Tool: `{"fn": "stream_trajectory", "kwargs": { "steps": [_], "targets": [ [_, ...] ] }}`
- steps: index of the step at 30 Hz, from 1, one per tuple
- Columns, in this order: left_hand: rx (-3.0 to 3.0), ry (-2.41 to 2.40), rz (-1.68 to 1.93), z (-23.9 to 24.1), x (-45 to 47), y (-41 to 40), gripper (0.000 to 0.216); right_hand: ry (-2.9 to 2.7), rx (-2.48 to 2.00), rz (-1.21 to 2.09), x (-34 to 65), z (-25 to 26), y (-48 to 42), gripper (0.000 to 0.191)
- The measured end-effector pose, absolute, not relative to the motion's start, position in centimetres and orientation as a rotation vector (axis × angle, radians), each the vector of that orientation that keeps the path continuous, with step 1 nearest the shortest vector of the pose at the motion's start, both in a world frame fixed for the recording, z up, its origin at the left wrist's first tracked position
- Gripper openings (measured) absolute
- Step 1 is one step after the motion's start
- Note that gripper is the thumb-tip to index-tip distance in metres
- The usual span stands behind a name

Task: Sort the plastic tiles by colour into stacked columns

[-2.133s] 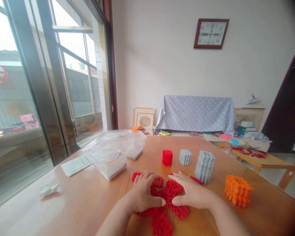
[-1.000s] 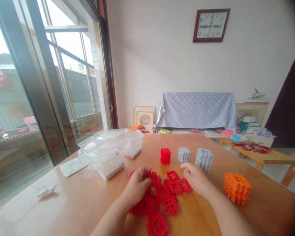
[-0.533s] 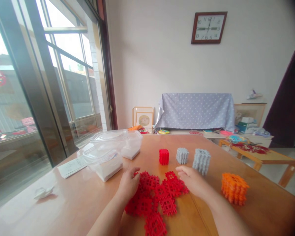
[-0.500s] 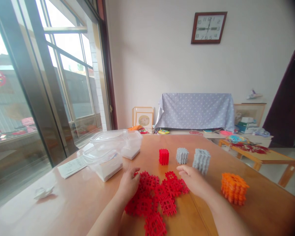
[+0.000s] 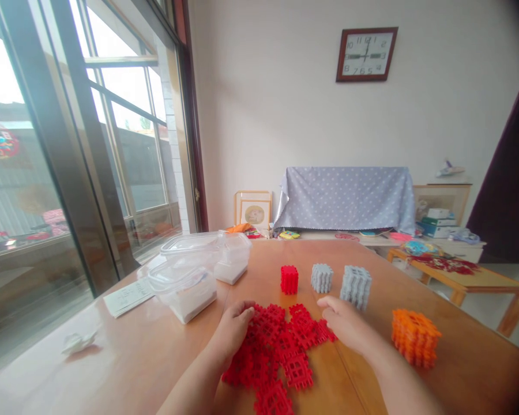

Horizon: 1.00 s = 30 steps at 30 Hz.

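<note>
A loose heap of red interlocking square plastic pieces [image 5: 268,346] lies on the table in front of me. My left hand [image 5: 236,325] rests along the heap's left edge, thumb and fingers loosely bent against the pieces, with nothing visibly held. On the opposite side, my right hand [image 5: 339,317] is by the heap's right end, forefinger stretched out and thumb below it; its other fingers are mostly hidden. Behind the heap stand a red stack [image 5: 289,279], a small grey stack [image 5: 322,278] and a taller grey stack [image 5: 356,287]. An orange stack [image 5: 415,337] is farther right.
Clear plastic containers [image 5: 185,288] stand at the back left of the wooden table [image 5: 134,363]. Beside them lie a paper sheet [image 5: 128,297] and a crumpled wrapper [image 5: 78,342]. A low side table [image 5: 493,280] with red items is beyond the right edge.
My left hand has shifted slightly right against the heap, and the pieces beside it sit closer together. My right hand has moved only a little. The view has tilted slightly.
</note>
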<state>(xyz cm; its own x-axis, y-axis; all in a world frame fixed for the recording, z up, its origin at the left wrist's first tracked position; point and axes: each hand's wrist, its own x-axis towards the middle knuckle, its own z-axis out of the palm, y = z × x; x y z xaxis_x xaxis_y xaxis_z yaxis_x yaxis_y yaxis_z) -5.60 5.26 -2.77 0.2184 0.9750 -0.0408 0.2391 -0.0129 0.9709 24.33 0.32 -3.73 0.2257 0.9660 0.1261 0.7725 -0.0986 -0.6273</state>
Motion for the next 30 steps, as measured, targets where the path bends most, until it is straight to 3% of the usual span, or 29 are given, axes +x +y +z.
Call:
{"fn": "stream_trajectory", "kwargs": {
  "steps": [9,18,24,30],
  "targets": [
    [1.743,1.415,0.96,-3.3,-6.5,6.3,0.041,-1.596,-1.972,0.393,24.7,-3.6,0.0,0.013],
    [1.492,1.231,1.017,-2.3,-5.9,5.2,0.043,-1.546,-1.955,0.433,25.0,-3.7,0.7,0.03],
    [1.334,1.099,1.104,-2.0,-6.0,5.4,0.041,-1.413,-1.712,0.697,23.1,-3.1,0.8,0.045],
    [1.319,1.05,1.088,-2.1,-5.8,5.4,0.043,-1.402,-1.552,0.795,21.1,-3.1,0.7,0.046]
  ]
}}
